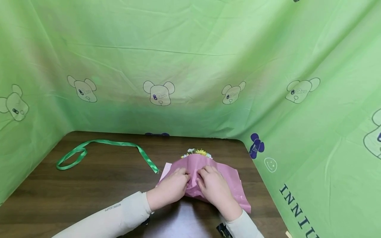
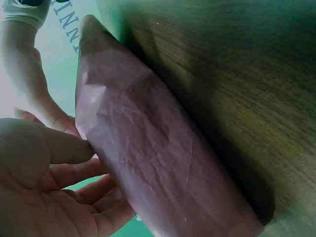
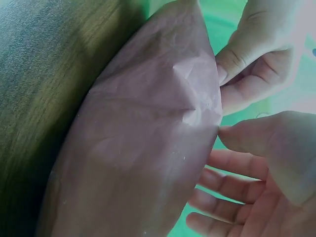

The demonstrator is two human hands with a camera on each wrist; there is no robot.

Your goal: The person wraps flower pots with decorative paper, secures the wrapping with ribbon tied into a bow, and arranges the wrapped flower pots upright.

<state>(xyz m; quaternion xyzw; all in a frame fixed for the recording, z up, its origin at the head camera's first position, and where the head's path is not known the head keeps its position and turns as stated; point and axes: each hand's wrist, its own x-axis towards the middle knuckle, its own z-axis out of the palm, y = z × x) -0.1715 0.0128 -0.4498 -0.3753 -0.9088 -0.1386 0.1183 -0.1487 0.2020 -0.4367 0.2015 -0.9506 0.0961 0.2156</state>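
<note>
A sheet of pink wrapping paper (image 1: 230, 178) is folded over a bunch of yellow and white flowers (image 1: 201, 152), whose tops peek out past its far edge. My left hand (image 1: 173, 187) pinches the paper near its middle, thumb against the near edge in the left wrist view. Close beside it, my right hand (image 1: 216, 189) pinches the same edge, its other fingers spread behind the paper (image 3: 133, 133) in the right wrist view. Creases gather between the two hands. The stems are hidden under the paper.
A green ribbon (image 1: 116, 143) lies loosely curved on the brown wooden table (image 1: 98, 185), its end near the paper's left side. A paler sheet corner (image 1: 165, 170) shows at the left. Green printed cloth (image 1: 190, 62) surrounds the table at the back and sides.
</note>
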